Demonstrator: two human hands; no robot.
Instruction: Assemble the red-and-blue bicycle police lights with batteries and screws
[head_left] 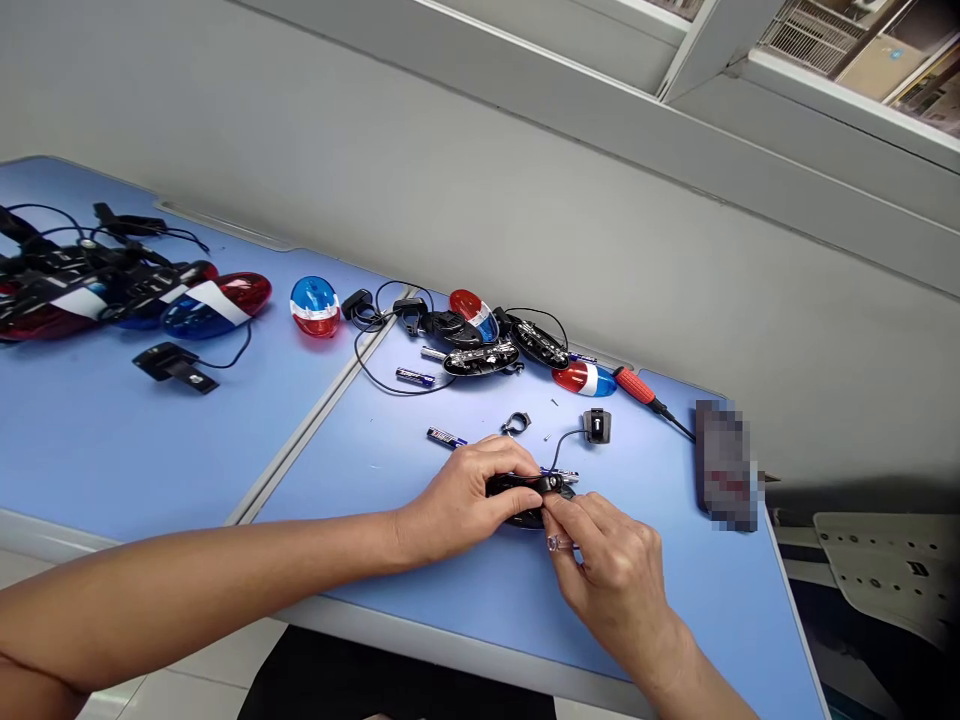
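Note:
My left hand [480, 495] is closed around a black oval bike light base [527, 518], thumb on the near side and fingers over the far side. A black clamp with a small screw [553, 482] shows at the base's right end. My right hand [604, 560] pinches at that end; what its fingertips hold is hidden. Something small and clear shows by its fingers. A thin cable runs from the work to a small black button unit [597, 427]. Just beyond my hands lie a loose black clamp ring [516, 424] and a AAA-size battery [445, 437].
Beyond lie opened black light bases [481, 358], a red-and-blue lens cover [583, 379], a battery [415, 377] and a red-handled screwdriver [636, 387]. A blurred dark object [724, 465] sits at the right edge. Several assembled lights [217, 303] are piled on the left table.

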